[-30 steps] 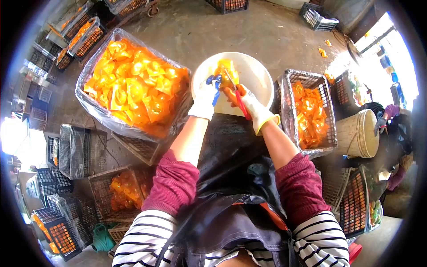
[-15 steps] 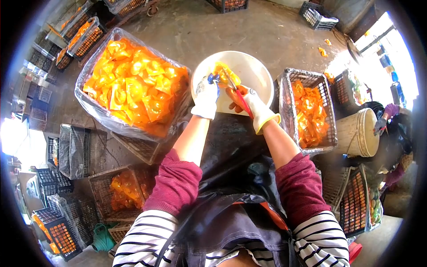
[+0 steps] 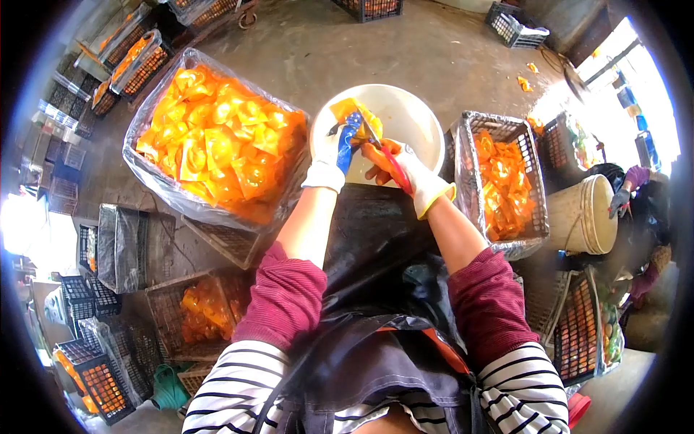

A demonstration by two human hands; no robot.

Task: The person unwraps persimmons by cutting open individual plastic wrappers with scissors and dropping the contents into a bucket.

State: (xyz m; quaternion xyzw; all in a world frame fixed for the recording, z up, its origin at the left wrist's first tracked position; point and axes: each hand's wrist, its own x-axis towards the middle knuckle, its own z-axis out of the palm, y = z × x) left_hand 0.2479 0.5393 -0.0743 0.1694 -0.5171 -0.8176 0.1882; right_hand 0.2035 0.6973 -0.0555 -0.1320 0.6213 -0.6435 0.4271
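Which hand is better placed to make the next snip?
Probably the right hand: it holds the red-handled scissors, whose blades point at the orange packet. The left hand is busy gripping that packet over the white tub.

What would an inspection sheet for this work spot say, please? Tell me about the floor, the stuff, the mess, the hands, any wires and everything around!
Surface: brown floor, patchy in colour.
Job's things: orange piece held over a white tub; red-handled scissors against it; plastic-lined crate heaped with orange pieces, left; smaller crate of orange pieces, right.
Clutter: orange scraps on the floor, far right.
Grippers: left hand grips the orange piece; right hand grips the scissors.
Cables: none certain.
Surroundings: more crates; pale bucket, right; another person's gloved hand beside it.
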